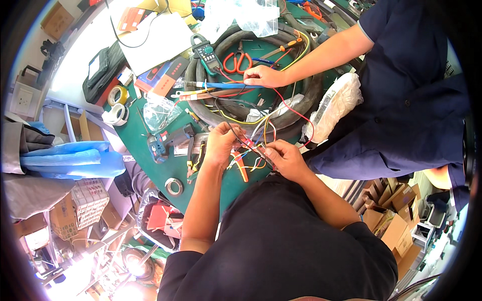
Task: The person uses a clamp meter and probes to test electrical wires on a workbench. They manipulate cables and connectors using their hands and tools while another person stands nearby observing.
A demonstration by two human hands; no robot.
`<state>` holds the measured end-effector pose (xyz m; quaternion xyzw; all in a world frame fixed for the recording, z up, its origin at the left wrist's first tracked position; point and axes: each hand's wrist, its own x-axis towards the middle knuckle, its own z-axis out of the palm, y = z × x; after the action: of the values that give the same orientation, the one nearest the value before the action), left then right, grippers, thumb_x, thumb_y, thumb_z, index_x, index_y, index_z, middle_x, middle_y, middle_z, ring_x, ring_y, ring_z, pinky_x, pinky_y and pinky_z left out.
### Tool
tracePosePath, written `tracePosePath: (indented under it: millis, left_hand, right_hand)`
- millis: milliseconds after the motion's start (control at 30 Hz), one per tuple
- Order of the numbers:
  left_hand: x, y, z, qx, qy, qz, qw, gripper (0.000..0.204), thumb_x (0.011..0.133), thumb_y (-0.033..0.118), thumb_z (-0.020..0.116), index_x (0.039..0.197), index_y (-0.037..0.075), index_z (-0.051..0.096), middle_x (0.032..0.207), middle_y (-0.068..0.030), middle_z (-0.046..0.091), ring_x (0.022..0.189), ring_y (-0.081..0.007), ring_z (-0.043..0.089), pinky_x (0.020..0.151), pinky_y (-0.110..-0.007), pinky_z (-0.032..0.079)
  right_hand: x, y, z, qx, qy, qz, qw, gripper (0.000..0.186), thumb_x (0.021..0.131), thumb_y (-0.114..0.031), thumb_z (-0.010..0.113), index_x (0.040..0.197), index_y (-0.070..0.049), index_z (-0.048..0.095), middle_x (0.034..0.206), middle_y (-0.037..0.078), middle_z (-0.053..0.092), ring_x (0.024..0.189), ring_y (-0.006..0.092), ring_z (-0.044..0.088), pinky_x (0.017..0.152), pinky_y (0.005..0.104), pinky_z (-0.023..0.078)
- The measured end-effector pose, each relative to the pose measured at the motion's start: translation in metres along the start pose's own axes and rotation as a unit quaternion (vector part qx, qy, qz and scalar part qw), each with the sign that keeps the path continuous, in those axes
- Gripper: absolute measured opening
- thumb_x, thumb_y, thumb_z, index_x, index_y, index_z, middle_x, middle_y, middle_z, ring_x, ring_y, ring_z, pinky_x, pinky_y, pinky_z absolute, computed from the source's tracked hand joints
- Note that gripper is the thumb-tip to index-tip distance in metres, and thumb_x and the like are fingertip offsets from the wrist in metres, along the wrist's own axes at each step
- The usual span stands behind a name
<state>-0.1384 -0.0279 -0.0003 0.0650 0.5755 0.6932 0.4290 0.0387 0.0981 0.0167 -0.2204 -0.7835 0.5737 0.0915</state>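
My left hand (223, 144) is closed, its fingertips pinching what looks like a thin dark wire beside a small red piece (247, 143). Facing it, my right hand (287, 157) grips a bundle of thin wires (266, 131), white, yellow, orange and red, whose loose ends fan out below. My fingers partly hide the ends they hold. Just under the wires lies an orange-handled tool (242, 168). Across the table, another person's hand (263, 76) rests at thick blue cables (228, 85). A clamp meter (207, 56) with thin leads lies left of that hand.
A thick black cable coil (193, 75) fills the table's (201, 193) middle. Orange-handled scissors (237, 61) lie inside it. On the left are a cordless drill (159, 145), pliers (192, 160) and tape rolls (174, 186). A plastic-wrapped item (334, 105) lies right, beside the other person.
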Motion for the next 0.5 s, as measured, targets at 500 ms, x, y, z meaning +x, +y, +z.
tracePosePath:
  millis: [500]
  left_hand:
    - [-0.006,0.002,0.001,-0.02,0.015,-0.003,1.0,0.011,0.085,0.009,0.062,0.091,0.001,0.06,0.087,-0.0107,0.068,0.074,-0.0115,0.063,0.058,-0.021,0.048]
  right_hand:
    - [-0.005,-0.001,0.0,0.103,-0.012,0.067,0.992,0.027,0.094,-0.017,0.061,0.11,0.003,0.064,0.094,0.006,0.066,0.084,0.01,0.061,0.076,0.0268,0.049]
